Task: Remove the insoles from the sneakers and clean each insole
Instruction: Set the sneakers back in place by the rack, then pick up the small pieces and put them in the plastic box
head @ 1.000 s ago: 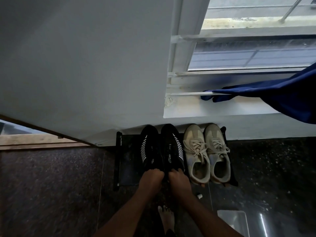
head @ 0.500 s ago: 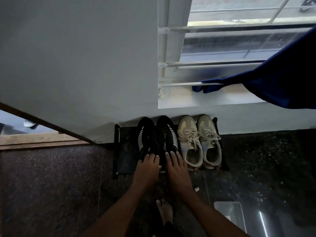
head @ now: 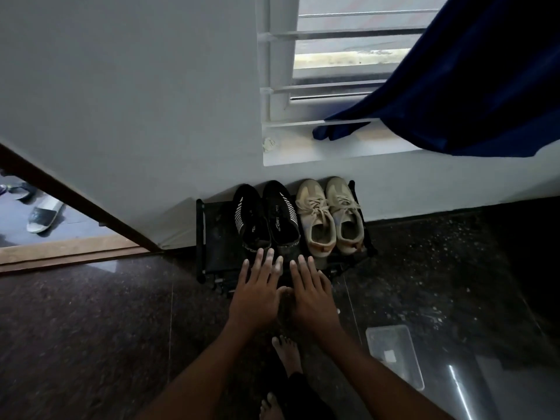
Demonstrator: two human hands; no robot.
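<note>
Left hand (head: 257, 295), right hand (head: 312, 294): flat, fingers straight, holding nothing (fingertips at the heels, contact unclear in dim light). Black sneakers (head: 280, 213) paired on low rack (head: 212, 237); beige sneakers (head: 315, 207) just beside.

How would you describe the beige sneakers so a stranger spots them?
Below the window sill, a black shoe rack stands against the white wall. Of its two pairs, the beige sneakers sit on the right, laced and pale beside the black white-striped slip-ons.

Blk sneakers (head: 266, 219) knit cloth, matt; floor (head: 454, 268) glossy speckled stone.
</note>
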